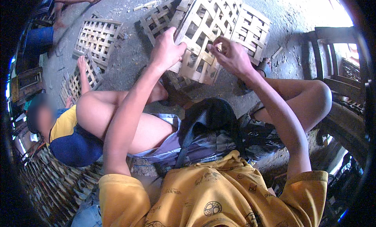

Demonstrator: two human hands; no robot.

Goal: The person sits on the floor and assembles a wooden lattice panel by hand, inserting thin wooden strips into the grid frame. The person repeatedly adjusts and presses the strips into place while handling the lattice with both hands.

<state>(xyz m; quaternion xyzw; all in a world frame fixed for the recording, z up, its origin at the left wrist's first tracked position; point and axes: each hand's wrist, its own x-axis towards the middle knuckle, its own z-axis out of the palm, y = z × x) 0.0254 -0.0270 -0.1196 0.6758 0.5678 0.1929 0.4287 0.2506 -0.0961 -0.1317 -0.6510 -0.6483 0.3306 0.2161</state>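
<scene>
In front of me stands an open-weave crate of pale bamboo or wood strips point(203, 31), tilted, its walls meeting at upright edges. My left hand point(166, 50) is closed round its left edge, thumb against the near wall. At the right of that wall, my right hand point(233, 56) has its thumb and fingers curled together in a pinch. Whatever lies between those fingertips is too small to tell. Flat woven panels, one at the right point(252, 31) and another at the left point(158, 19), lie partly under or behind the crate.
More woven panels point(98, 39) lie on the grey floor point(129, 35) to the left, where another person's hand point(81, 64) touches one. A blue drum-like container point(39, 37) stands beyond. Dark wooden furniture point(337, 58) is at the right. Stacked strips point(51, 188) fill the lower left.
</scene>
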